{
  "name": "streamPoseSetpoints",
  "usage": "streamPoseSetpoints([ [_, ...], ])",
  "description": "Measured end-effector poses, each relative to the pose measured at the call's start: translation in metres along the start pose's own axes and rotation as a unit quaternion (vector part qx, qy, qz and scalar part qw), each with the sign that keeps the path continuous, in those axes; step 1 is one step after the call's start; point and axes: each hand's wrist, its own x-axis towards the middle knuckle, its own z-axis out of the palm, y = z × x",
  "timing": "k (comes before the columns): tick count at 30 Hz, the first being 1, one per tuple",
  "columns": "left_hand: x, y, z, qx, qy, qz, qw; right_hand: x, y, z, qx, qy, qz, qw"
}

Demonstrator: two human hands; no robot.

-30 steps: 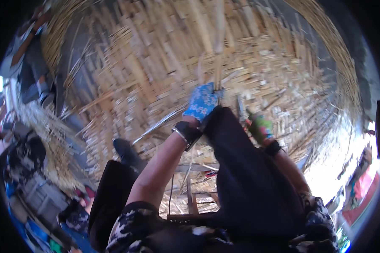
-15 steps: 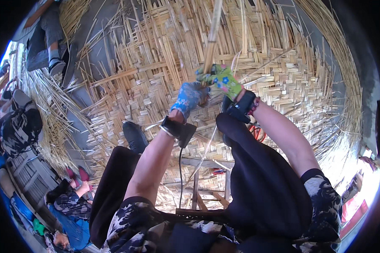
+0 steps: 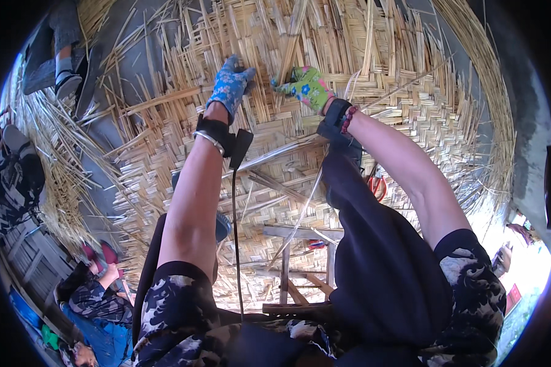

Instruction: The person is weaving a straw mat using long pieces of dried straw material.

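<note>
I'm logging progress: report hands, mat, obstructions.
Left hand, blue-gloved, over woven mat; right hand, green-gloved, beside long strip; grips unclear. Mat's far ends unwoven. Possibly in the way: loose pale strip across it.

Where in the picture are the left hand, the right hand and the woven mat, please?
Left hand (image 3: 229,85), head view: back of the hand.
Right hand (image 3: 309,88), head view: back of the hand.
Woven mat (image 3: 280,129), head view: a bare part of its weave.

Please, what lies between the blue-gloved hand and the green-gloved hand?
The head view shows only the straw-coloured woven mat between the left hand and the right hand.
</note>
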Motion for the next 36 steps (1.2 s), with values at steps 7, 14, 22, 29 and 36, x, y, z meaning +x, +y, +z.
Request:
streamPoseSetpoints([
  [7,-0.015,-0.001,0.000,0.085,-0.085,-0.058,0.991,-0.006,-0.010,0.008,0.202,0.006,0.163,0.966],
  [14,-0.038,-0.009,0.002,0.013,-0.069,-0.061,0.996,-0.009,-0.002,0.014,0.151,0.054,0.159,0.974],
  [22,-0.051,-0.009,0.003,-0.033,-0.061,-0.020,0.997,-0.018,-0.005,0.019,0.344,0.037,0.157,0.925],
  [29,-0.048,-0.012,0.001,-0.017,-0.075,-0.007,0.997,0.025,-0.023,0.011,-0.243,-0.169,-0.003,0.955],
  [36,-0.047,-0.011,0.004,-0.066,-0.061,-0.038,0.995,0.017,0.008,0.022,-0.175,-0.147,-0.073,0.971],
])
